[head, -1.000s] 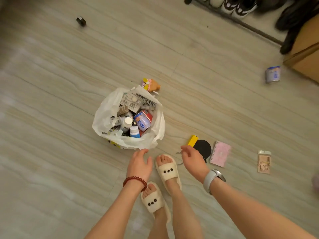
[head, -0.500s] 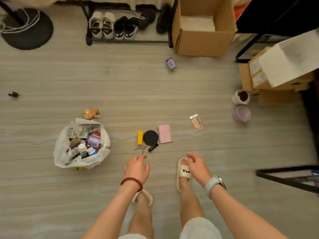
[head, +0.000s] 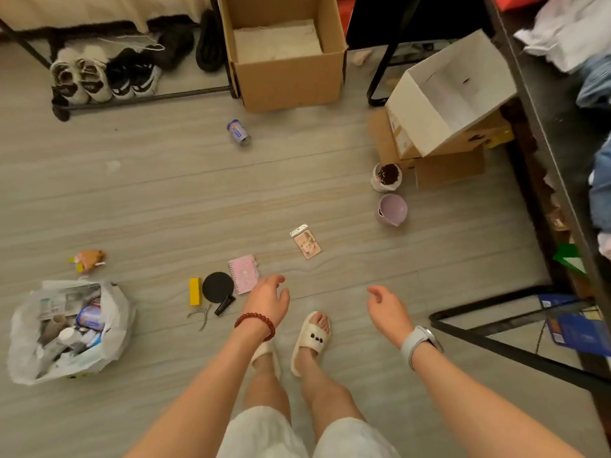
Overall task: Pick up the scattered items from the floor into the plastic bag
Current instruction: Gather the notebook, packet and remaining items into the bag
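The white plastic bag [head: 112, 345], full of bottles and packets, stands open at the lower left. On the floor lie a yellow block [head: 195, 291], a round black mirror [head: 217, 285], nail clippers [head: 200, 315], a pink notebook [head: 244, 273], a small card packet [head: 305, 244], a soft toy [head: 88, 258] and a can [head: 238, 132]. My left hand [head: 266, 300] hangs open just right of the notebook, holding nothing. My right hand [head: 385, 307] is open and empty, apart from everything.
A cardboard box [head: 287, 81] and a shoe rack [head: 132, 94] stand at the back. A white pot [head: 386, 176], a lilac pot [head: 391, 209] and stacked boxes [head: 446, 104] are at the right. A black metal frame [head: 496, 342] crosses the lower right.
I have risen and the view has swung right, so the bag now sits far left. Both hands lifted away from the floor and spread apart, still empty.
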{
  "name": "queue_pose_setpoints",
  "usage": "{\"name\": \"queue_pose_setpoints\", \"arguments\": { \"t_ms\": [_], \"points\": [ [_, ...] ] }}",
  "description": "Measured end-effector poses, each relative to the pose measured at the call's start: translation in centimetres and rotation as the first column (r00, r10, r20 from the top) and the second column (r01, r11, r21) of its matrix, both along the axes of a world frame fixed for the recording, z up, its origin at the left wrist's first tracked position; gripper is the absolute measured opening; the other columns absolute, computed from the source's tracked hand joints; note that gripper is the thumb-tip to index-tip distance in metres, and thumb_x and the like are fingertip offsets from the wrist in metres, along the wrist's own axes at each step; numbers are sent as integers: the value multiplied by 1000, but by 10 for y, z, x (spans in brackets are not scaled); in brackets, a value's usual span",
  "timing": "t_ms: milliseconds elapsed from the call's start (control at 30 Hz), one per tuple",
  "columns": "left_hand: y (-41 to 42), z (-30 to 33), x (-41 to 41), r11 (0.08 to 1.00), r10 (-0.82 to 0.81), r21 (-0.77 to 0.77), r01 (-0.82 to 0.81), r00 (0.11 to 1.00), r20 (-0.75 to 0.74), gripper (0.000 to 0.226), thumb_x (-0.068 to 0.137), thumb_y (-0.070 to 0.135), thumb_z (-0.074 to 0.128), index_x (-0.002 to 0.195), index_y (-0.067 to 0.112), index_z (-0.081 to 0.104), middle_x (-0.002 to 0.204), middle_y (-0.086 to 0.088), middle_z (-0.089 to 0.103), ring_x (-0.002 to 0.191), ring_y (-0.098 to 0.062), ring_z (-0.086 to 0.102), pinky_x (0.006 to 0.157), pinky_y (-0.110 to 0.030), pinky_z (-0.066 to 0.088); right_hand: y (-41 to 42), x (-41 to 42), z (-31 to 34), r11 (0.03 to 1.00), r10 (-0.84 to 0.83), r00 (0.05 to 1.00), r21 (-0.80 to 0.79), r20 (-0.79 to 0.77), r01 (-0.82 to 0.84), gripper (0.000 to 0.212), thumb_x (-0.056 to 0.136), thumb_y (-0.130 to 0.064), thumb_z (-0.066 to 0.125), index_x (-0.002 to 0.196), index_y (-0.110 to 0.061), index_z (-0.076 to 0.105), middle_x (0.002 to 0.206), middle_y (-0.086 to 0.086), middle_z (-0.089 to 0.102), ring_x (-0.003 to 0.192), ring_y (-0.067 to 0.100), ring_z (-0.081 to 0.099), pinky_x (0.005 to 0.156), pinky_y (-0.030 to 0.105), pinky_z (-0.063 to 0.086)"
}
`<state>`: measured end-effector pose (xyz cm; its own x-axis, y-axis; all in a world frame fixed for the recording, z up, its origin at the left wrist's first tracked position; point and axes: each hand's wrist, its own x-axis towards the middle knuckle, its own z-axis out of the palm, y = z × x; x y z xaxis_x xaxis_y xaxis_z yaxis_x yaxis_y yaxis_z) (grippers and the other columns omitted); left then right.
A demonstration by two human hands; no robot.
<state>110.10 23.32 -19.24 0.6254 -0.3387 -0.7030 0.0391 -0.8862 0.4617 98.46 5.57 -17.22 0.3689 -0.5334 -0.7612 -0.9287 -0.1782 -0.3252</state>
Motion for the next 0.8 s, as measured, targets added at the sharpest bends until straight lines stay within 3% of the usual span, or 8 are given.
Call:
{"name": "queue_pose_setpoints", "arguments": {
  "t_ms": [167,333,500,600,700,800],
  "points": [
    [-4,-38,28,997,65,35,-64,998,-16,36,91,20,46,127,12,48,131,-9,51,116,-21,52,96,-32,42,-17,38,-39,997,68,998,23,-6,-68,34,93,-9,40,124,-6,52,126,16,58,118,29,53,96,29,39],
    [18,-114,54,979,164,135,-150,981,-102,41,91,22,49,130,12,43,132,-12,48,118,-25,50,99,-35,41,-14,86,-117,989,137,990,68,-23,-135,34,93,-9,40,125,-6,52,125,15,58,115,28,54,93,27,39],
    [41,-249,76,899,411,231,-371,898,-157,50,88,20,55,134,8,38,136,-16,46,120,-28,49,100,-38,40,-5,134,-255,972,210,977,115,-33,-205,36,91,-10,41,127,-7,49,124,18,56,114,31,53,95,33,41],
    [50,-337,81,818,555,282,-501,817,-156,55,88,20,56,136,4,35,139,-17,43,125,-30,45,103,-39,37,-2,149,-347,938,337,940,102,-61,-330,41,90,-13,44,131,-8,44,129,17,51,118,31,50,97,36,42],
    [54,-427,85,800,571,304,-518,813,-116,61,87,23,56,139,3,29,143,-19,35,129,-33,38,105,-40,33,-6,161,-438,867,497,861,30,-110,-497,46,91,-19,45,135,-9,36,136,17,41,125,34,38,102,41,38],
    [54,-499,87,838,451,356,-414,892,-24,77,86,34,57,143,5,14,151,-19,18,138,-35,20,110,-44,25,-13,167,-510,859,489,858,-84,-157,-505,63,90,-28,52,143,-15,20,143,15,29,130,35,29,101,44,35]
  ]
}}
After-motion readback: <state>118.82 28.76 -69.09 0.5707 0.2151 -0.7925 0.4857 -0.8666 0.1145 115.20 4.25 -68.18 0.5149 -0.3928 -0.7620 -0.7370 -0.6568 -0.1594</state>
